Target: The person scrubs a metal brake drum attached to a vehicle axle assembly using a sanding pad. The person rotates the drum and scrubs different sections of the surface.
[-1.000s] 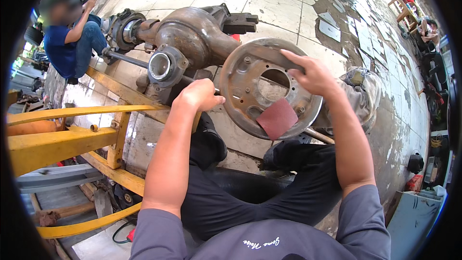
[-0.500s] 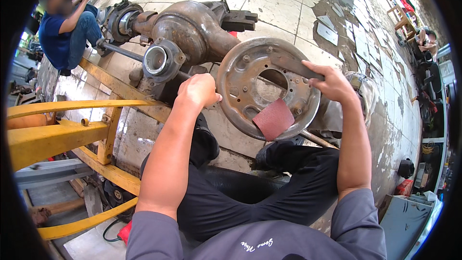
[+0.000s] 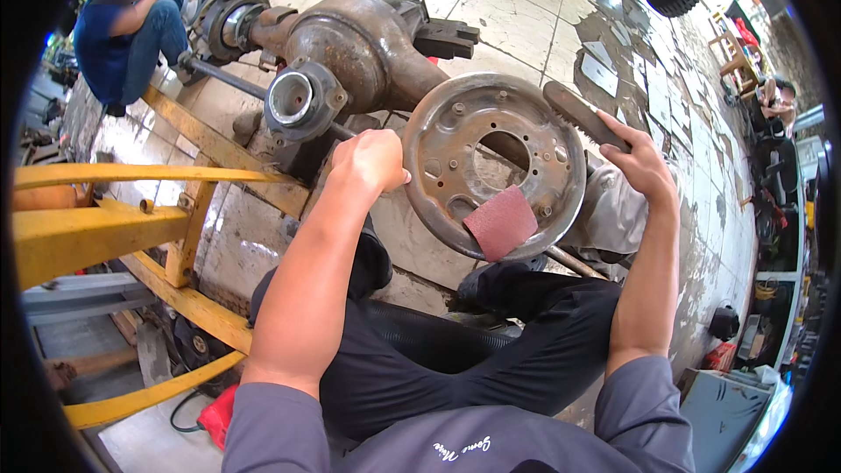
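Now the left hand grips the rim of the rusty plate on the axle; the right hand holds a brush, probably wire. Heavy, stiff steel; the rim seems the best hold.

Both forearms rise bare from grey sleeves at the lower edge. The left hand is curled into a closed fist, knuckles up, wrist straight in line with the forearm. The right hand reaches further out, wrist bent slightly inward, its fingers wrapped shut with the thumb tucked beneath them. The two hands are well apart, the elbows bent
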Action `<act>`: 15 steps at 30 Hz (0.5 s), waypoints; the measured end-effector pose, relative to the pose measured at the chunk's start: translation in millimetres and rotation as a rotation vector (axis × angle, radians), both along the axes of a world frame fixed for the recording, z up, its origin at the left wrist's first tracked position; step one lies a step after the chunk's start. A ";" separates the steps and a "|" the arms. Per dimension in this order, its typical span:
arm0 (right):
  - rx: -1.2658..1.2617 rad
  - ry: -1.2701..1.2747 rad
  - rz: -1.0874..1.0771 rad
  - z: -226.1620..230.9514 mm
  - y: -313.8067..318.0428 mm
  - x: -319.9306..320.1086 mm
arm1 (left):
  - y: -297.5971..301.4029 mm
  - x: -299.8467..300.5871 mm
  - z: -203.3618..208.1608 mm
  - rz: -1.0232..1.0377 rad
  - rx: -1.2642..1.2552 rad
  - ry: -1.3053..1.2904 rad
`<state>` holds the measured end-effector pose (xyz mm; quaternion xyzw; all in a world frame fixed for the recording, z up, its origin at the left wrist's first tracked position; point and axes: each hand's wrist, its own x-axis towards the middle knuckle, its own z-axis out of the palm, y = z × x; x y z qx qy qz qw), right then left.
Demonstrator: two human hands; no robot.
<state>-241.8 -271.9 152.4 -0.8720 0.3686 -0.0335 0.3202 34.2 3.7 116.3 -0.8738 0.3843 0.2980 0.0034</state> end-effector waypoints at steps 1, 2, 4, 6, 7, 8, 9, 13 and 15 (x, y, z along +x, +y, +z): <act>0.013 -0.014 0.038 1.6 1.1 1.6 | -4.4 -1.4 4.2 -0.006 0.034 0.013; 0.028 -0.036 0.073 1.5 6.7 7.3 | -3.6 -1.1 3.2 0.005 0.025 0.010; -0.052 0.081 0.158 -30.4 17.2 36.6 | -1.6 -0.3 0.8 0.017 0.008 -0.001; -0.066 0.104 0.195 -40.6 54.1 79.1 | 1.2 1.1 -0.4 0.024 0.016 -0.002; -0.150 0.070 0.239 -52.0 59.7 92.2 | 2.5 1.6 0.0 0.026 0.019 -0.002; -0.126 0.050 0.246 -51.2 58.1 89.8 | 3.4 1.7 0.9 0.030 0.021 -0.004; -0.102 0.030 0.253 -50.1 55.4 86.2 | 4.2 1.7 2.1 0.034 0.024 -0.005; 0.010 0.102 0.201 -33.2 16.0 39.3 | 3.6 2.9 -1.3 0.043 0.017 0.006; -0.003 0.099 0.198 -31.0 -0.8 11.8 | -0.9 0.8 -0.4 0.004 0.021 0.002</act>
